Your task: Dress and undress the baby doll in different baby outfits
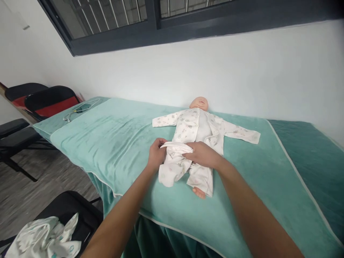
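A baby doll (199, 103) lies on its back on the green cover, its head toward the wall. It wears a white printed top (187, 123) with the front open and both sleeves spread wide. White printed trousers (174, 172) are around its lower body, and one bare foot (199, 192) pokes out of a leg. My left hand (157, 154) pinches the trousers' waistband at its left end. With fingers closed, my right hand (202, 154) grips the same waistband nearer the doll's middle. The fabric between my hands is lifted and bunched.
The green cover (107, 132) spreads over a bed against the wall. A thin looped cord or tube (77, 111) lies at its far left. Black and red chairs (52, 102) stand beyond. A black chair (72, 204) at front left holds crumpled printed cloth (45, 238).
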`<state>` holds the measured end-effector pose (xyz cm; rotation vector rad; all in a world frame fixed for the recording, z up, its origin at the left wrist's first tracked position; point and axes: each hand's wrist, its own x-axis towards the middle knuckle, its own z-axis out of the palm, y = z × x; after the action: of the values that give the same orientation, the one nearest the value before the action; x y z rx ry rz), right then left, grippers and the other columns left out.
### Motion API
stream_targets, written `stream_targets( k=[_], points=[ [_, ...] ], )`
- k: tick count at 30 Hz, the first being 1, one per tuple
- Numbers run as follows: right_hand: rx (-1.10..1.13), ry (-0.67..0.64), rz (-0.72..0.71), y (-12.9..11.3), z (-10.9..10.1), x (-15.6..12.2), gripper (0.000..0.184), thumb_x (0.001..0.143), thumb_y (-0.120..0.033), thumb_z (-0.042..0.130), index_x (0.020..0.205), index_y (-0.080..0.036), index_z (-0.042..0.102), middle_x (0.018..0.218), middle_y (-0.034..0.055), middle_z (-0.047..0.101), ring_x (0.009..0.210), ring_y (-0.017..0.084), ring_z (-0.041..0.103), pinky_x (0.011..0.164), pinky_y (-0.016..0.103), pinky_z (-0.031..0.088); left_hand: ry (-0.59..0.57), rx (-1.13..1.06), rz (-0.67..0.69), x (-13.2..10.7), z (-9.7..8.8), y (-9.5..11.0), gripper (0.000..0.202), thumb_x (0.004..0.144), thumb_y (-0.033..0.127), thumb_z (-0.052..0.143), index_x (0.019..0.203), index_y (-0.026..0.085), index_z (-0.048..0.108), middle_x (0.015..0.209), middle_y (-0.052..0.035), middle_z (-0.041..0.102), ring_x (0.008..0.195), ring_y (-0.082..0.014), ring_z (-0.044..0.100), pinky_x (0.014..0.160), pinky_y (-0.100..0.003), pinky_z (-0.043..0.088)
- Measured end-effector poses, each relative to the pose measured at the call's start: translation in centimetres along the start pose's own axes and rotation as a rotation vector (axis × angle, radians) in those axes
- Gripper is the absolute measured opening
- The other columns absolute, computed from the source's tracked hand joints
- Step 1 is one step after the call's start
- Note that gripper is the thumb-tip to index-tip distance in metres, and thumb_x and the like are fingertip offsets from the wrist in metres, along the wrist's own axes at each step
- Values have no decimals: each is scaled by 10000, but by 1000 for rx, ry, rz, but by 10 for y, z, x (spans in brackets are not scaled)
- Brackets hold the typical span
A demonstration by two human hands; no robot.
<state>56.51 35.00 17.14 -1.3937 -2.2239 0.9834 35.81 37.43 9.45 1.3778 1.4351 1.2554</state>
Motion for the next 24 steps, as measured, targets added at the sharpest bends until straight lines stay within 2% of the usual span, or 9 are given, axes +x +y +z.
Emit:
stream_targets(
  k=[4,8,11,16,18,20,22,24],
  points=[
    [-15,77,41,0,6,4,146,856,-294,488,830,-200,598,813,23,680,697,167,586,604,270,362,19,121,55,3,3,5,201,736,203,564,927,183,624,874,-21,689,804,-158,604,758,-274,467],
    [-39,74,15,2,6,5,163,872,-329,498,791,-200,555,839,25,672,727,170,582,621,273,362,45,151,45,-11,2,8,223,779,229,564,993,188,610,895,-29,690,789,-160,609,722,-273,468],
    [-14,55,-23,6,4,4,195,882,-377,519,812,-201,563,862,21,672,767,175,591,648,277,377,111,79,-27,-34,-1,8,317,791,303,619,1081,185,570,930,-44,685,786,-159,617,708,-272,476],
    [94,1,-24,9,-1,1,257,880,-429,564,939,-192,644,966,45,700,864,202,627,719,293,441,223,-84,-184,-94,-10,8,391,845,465,595,1125,204,518,942,-42,674,820,-166,630,725,-282,492],
    [182,-37,-12,8,-4,0,287,869,-447,595,996,-200,667,1030,46,711,923,212,644,771,305,470,165,-111,-215,-115,-12,12,390,815,440,631,1105,201,525,961,-44,666,878,-177,630,767,-289,498],
    [259,-65,-15,7,-6,-2,303,858,-446,624,1043,-213,682,1089,38,714,983,216,653,831,317,487,57,-80,-214,-130,-12,19,446,736,364,716,1109,203,531,1034,-53,656,938,-187,623,825,-296,495],
    [299,-85,-18,5,-8,-3,310,844,-429,649,1068,-220,693,1119,36,714,1030,225,656,877,334,494,-41,-21,-195,-136,-11,25,539,646,299,781,1114,208,530,1077,-59,647,951,-196,616,846,-302,489],
    [313,-112,-19,4,-10,-5,350,817,-429,683,1098,-221,695,1151,42,709,1071,243,650,912,359,499,-93,16,-168,-136,-9,29,526,623,298,785,1078,204,537,1042,-59,651,895,-198,608,810,-308,487]
  ],
)
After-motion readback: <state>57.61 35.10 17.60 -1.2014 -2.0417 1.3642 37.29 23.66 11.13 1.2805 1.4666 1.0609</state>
